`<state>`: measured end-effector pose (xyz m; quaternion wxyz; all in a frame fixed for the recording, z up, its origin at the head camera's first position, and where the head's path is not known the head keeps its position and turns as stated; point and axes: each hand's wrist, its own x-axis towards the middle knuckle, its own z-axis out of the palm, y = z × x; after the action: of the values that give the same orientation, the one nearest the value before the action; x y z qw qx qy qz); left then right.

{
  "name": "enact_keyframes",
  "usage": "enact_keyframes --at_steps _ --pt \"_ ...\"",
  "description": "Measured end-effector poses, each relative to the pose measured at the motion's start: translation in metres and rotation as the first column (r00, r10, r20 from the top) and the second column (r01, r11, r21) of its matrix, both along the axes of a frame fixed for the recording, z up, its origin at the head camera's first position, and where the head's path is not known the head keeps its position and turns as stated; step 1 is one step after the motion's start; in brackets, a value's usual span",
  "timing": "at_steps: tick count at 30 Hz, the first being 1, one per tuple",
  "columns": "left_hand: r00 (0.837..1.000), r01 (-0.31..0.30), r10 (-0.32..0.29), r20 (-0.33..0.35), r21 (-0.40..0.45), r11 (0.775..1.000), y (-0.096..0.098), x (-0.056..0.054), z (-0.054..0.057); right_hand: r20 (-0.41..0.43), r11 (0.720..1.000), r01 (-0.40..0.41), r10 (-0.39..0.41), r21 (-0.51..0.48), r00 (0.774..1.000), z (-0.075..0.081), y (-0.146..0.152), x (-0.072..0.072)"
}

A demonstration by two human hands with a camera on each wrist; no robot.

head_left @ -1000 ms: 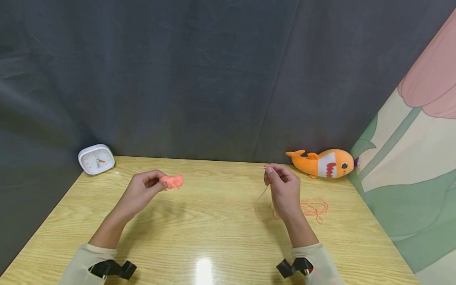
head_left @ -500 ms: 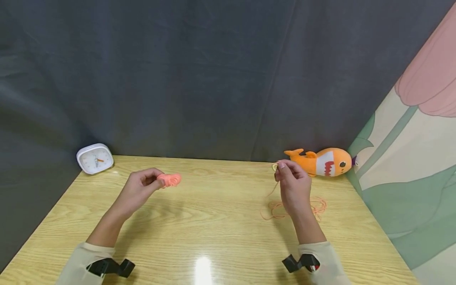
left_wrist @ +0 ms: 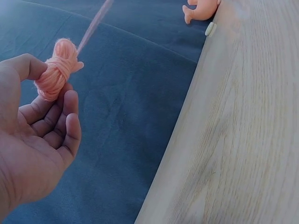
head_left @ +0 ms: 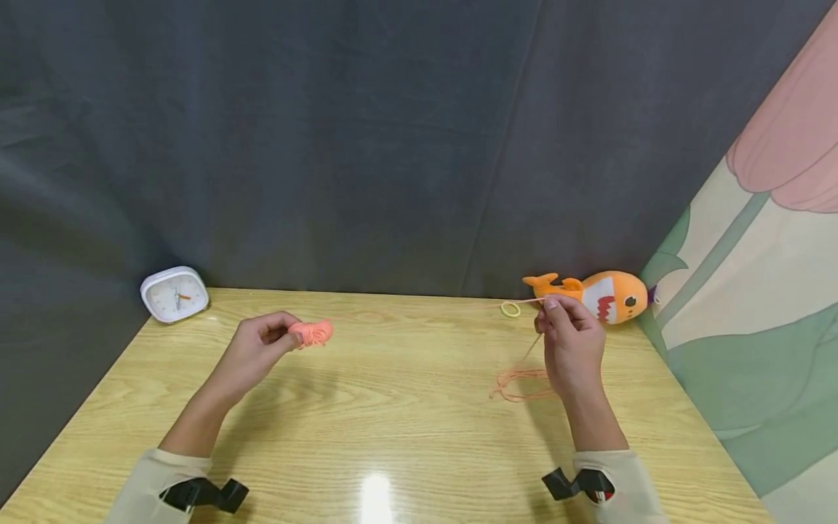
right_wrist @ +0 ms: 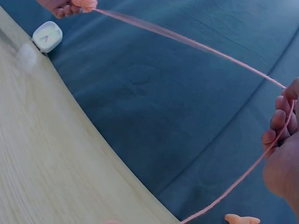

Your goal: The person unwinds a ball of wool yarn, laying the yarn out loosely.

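My left hand pinches a small wound bundle of coral yarn between thumb and fingers, above the table's left side. From it a taut yarn strand runs across to my right hand, whose thumb and fingertips pinch it. Past those fingers the yarn's tail droops over the palm and down. Loose loops of the same yarn lie on the table, partly hidden behind the right hand in the head view.
An orange plush shark lies at the back right, just behind the right hand. To its left is a yellow ring. A white clock stands at the back left. A dark curtain rises behind the wooden table.
My right hand has moved to the right along with the yarn, uncovering the yellow ring. The left hand has stayed almost still with its yarn bundle.
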<state>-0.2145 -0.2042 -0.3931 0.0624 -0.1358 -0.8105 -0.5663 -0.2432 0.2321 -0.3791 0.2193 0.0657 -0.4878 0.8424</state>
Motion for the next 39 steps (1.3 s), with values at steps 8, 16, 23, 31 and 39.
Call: enact_keyframes --at_steps 8,16,23,31,39 --pt "1.000 -0.008 0.007 -0.020 -0.022 1.000 -0.003 -0.001 0.001 0.020 0.996 0.067 -0.066 -0.065 0.998 0.004 0.016 -0.002" --pt "1.000 -0.004 0.003 -0.020 -0.026 1.000 -0.003 -0.003 0.000 0.030 0.986 0.107 -0.104 -0.130 0.994 0.006 0.028 -0.003" --pt "0.999 -0.011 0.010 -0.037 -0.026 1.000 -0.005 -0.003 -0.002 0.023 0.977 0.134 -0.132 -0.167 0.991 0.007 0.036 -0.005" --pt "0.999 -0.044 0.043 -0.020 -0.036 0.998 -0.008 -0.001 0.003 0.009 0.953 0.173 -0.176 -0.250 0.984 0.008 0.047 -0.008" --pt "0.997 -0.067 0.066 -0.035 -0.019 0.998 -0.012 0.000 0.008 0.052 0.931 0.224 -0.218 -0.288 0.975 0.009 0.060 -0.007"
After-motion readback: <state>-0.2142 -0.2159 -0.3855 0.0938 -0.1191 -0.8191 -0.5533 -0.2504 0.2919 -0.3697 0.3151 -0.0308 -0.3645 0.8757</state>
